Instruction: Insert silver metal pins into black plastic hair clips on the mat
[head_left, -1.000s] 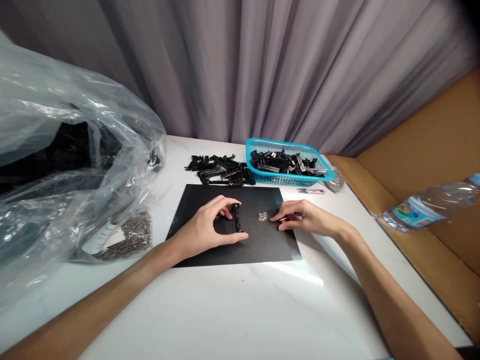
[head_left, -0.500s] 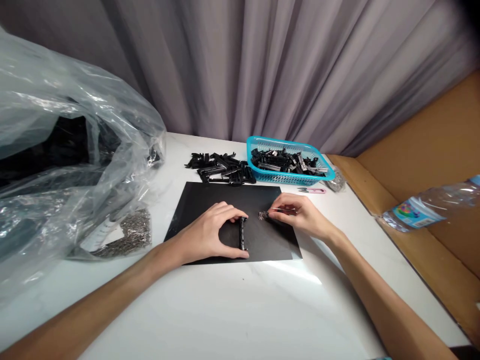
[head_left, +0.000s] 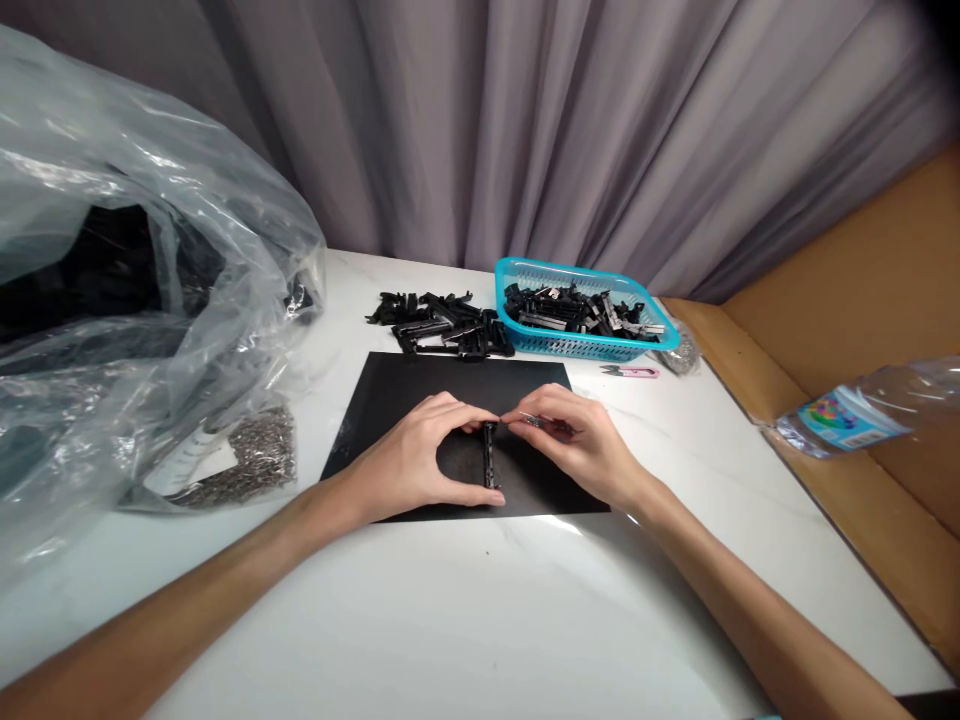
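My left hand (head_left: 416,460) pinches a narrow black plastic part (head_left: 490,455) between thumb and forefinger, holding it upright on the black mat (head_left: 390,400). My right hand (head_left: 577,445) is closed in a pinch on thin metal tweezers (head_left: 534,421), whose tip touches the top end of the black part. Whether a small metal piece sits in the tweezers is too small to tell. The little heap of small metal bits on the mat is hidden behind my right hand.
A pile of black plastic parts (head_left: 439,325) lies behind the mat, next to a turquoise basket (head_left: 585,345) holding more. Pink snips (head_left: 630,371) lie right of the mat. A large plastic bag (head_left: 127,270) and metal springs (head_left: 251,460) occupy the left; a water bottle (head_left: 862,410) lies right.
My right hand moved left from the heap of metal bits to the top of the black part. My left hand shifted slightly right with the part.
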